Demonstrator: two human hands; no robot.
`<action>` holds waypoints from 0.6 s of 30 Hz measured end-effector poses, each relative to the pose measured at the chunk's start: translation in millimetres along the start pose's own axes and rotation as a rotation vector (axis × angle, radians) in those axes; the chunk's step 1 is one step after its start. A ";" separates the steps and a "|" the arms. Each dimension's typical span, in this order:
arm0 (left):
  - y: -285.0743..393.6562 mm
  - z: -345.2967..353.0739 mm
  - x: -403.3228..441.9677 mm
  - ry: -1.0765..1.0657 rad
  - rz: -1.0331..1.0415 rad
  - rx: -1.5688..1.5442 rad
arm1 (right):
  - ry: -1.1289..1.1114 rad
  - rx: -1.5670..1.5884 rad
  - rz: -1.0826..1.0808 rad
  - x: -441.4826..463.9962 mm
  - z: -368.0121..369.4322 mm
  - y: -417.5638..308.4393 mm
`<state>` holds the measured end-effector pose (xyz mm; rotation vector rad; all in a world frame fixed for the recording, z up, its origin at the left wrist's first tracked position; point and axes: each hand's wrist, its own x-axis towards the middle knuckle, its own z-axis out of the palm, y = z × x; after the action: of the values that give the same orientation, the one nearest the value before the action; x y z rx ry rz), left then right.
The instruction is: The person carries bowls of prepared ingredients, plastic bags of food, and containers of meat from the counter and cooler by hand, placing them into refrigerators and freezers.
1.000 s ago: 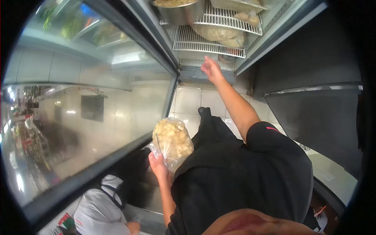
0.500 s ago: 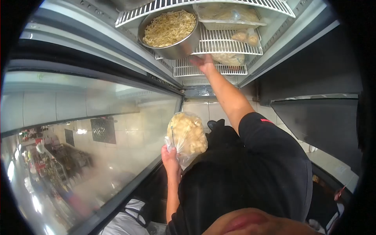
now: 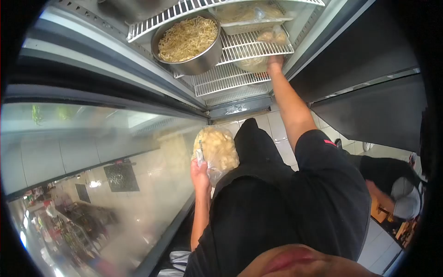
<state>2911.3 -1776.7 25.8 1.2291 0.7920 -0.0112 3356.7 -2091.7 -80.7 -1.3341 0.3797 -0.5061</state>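
Note:
A clear plastic bag of pale yellow chunks (image 3: 220, 148) hangs from my left hand (image 3: 200, 175); the fingers are closed round its gathered neck. My right hand (image 3: 275, 63) reaches into the fridge, under a wire shelf. It is at the right side of a clear bag with pale contents (image 3: 252, 64) on the level below, close to it or touching. The shelf edge and the depth hide its fingers, so their grip does not show. A metal pot of bean sprouts (image 3: 189, 40) stands to the left of that hand.
A glass door (image 3: 138, 157) stands open at my left. On the wire shelf (image 3: 235, 53) are a basket with bagged food (image 3: 254, 25) and a small bag of round items (image 3: 272, 36). Dark panels (image 3: 369, 101) flank the right. Another person (image 3: 385, 184) bends over at the right.
My right hand has moved right, from below the pot to the right side of the bag on the lower shelf. My left hand keeps its bag. Another person has come into view at right.

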 end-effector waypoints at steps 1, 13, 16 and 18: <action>-2.2 6.7 -1.5 -0.010 -0.013 -0.008 | 0.083 -0.031 -0.028 -4.8 -0.6 -9.0; 34.3 34.6 45.7 0.007 -0.065 0.175 | -0.134 -1.033 -0.949 -96.8 36.9 -101.7; 19.4 25.9 67.9 -0.003 -0.092 0.211 | -0.309 -1.246 -0.909 -71.1 20.2 -20.0; 23.0 32.1 77.2 0.006 -0.105 0.103 | -0.352 -1.320 -0.916 -53.7 15.8 -10.6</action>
<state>2994.9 -1764.4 6.4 1.2839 0.8697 -0.1352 3319.0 -2050.8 -68.5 -2.8605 -0.3316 -0.7833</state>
